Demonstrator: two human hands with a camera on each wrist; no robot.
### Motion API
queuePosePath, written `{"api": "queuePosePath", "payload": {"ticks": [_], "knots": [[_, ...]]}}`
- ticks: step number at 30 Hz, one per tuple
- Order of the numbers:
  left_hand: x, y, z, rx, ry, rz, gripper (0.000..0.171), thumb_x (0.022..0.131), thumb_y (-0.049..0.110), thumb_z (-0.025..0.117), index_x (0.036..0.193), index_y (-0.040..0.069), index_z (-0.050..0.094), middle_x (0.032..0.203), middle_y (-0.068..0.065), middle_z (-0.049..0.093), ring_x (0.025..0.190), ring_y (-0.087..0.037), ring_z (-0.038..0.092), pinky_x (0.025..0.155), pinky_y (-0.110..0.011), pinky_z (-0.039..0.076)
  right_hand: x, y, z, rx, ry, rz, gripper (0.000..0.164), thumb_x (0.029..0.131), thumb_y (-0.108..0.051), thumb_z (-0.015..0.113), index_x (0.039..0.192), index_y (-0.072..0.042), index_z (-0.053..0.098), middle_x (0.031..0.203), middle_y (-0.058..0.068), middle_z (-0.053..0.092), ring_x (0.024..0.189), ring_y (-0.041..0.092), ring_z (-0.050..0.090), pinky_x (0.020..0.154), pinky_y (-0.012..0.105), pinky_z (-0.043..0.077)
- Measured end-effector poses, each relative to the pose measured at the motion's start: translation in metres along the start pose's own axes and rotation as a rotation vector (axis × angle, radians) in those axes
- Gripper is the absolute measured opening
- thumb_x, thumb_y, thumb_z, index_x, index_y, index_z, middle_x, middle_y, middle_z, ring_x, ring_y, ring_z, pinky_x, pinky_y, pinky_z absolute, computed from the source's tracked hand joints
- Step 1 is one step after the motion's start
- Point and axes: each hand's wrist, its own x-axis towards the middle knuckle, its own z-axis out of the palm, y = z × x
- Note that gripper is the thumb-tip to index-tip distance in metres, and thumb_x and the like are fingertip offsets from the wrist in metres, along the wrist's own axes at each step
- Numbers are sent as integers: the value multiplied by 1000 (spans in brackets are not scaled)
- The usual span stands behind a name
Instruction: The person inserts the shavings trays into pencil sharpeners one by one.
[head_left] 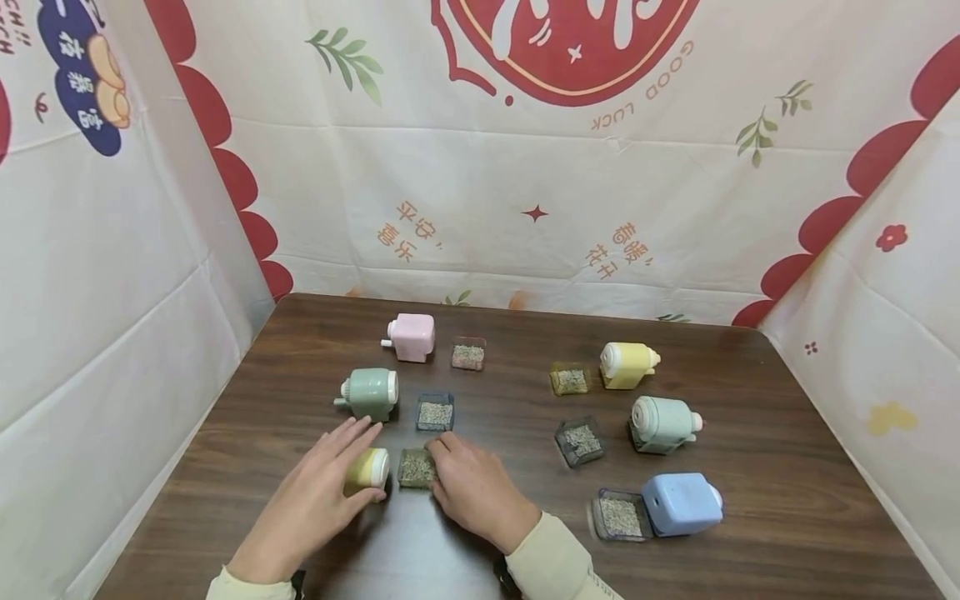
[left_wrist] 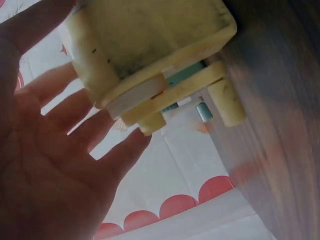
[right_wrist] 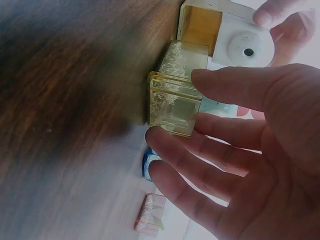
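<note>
Head view: 6 filled trays (head_left: 433,427) sit outside 6 sharpeners (head_left: 372,390) on the desk (head_left: 517,533); separating looks done, none refitted.

Left wrist: left hand (left_wrist: 60,155), fingers round a yellow sharpener (left_wrist: 165,40) (crank (left_wrist: 175,97) free).

Right wrist: right hand (right_wrist: 280,150), fingers pinching its olive-tinted tray (right_wrist: 175,112).

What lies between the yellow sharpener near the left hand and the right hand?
In the head view, a tray of grainy bits lies between the sharpener and the right hand.

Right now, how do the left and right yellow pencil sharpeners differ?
The left yellow pencil sharpener has the left hand around it; the right yellow pencil sharpener stands untouched. In the head view, the left sharpener's white front faces right, the right sharpener's faces left. Both have yellow bodies and white fronts.
</note>
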Motion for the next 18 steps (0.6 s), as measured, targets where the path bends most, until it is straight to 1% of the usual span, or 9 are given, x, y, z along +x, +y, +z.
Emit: {"api": "queuePosePath", "payload": {"ticks": [4,8,10,14,18], "knots": [[-2,0,3,8,1,7,69,80,21,96,143,8,70,146,-15,69,135,-36,65,110,-54,54,0,0,1,17,-9,8,39,95,-19,81,130,-8,72,120,4,72,102,21,74,79,39,65],[-3,-1,5,-9,29,22,62,79,19,96,136,8,74,139,-13,73,130,-32,69,107,-51,57,0,0,3,45,-17,20,40,94,-17,80,131,-6,70,121,6,71,102,21,74,78,39,64],[-2,-1,5,-21,31,14,59,79,19,96,133,9,76,136,-13,74,128,-32,70,107,-50,57,0,1,4,59,-12,22,40,93,-16,80,131,-6,70,121,6,71,101,22,74,78,39,64],[0,0,5,-45,13,-12,54,79,19,96,129,10,78,133,-11,75,125,-31,71,105,-51,58,0,3,5,92,3,19,41,91,-14,79,130,-4,70,122,8,72,102,23,75,82,39,64],[3,0,4,-55,-11,-28,53,79,22,95,128,11,78,131,-6,76,122,-28,72,103,-50,59,1,2,6,123,6,15,41,90,-13,80,129,-3,70,122,9,72,103,22,74,86,36,64]]}}
